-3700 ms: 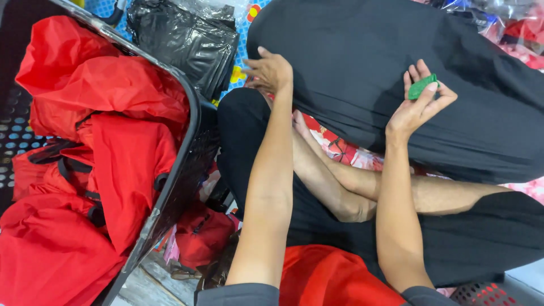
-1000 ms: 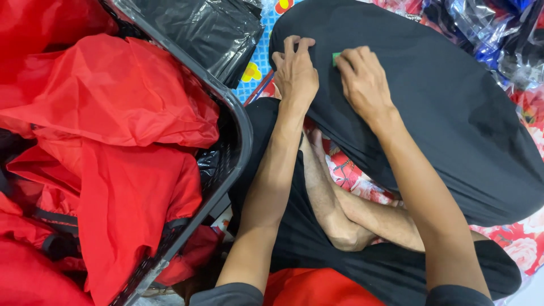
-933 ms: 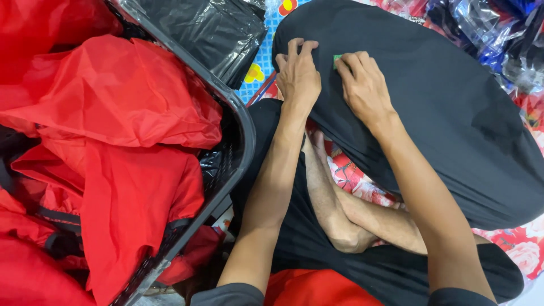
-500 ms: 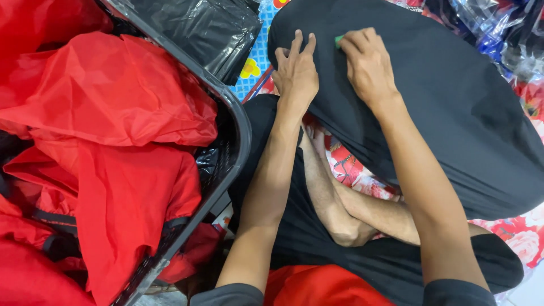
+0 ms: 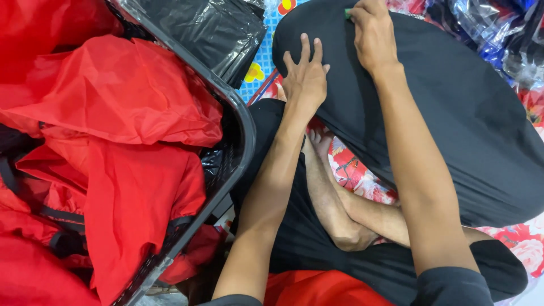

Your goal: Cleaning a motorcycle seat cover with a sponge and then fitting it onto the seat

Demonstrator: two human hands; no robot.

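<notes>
Both hands are working on the smooth black fabric piece (image 5: 453, 124) draped over my lap. I am pressing my left hand (image 5: 306, 76) flat on it, fingers spread; my right hand (image 5: 371, 34), at twelve o'clock, is pinching a small green object (image 5: 347, 12) against the cloth. Judging by this, marking seems underway, unfinished. Many red garments (image 5: 113, 141) are filling the dark mesh basket (image 5: 241, 124) at nine o'clock.
</notes>
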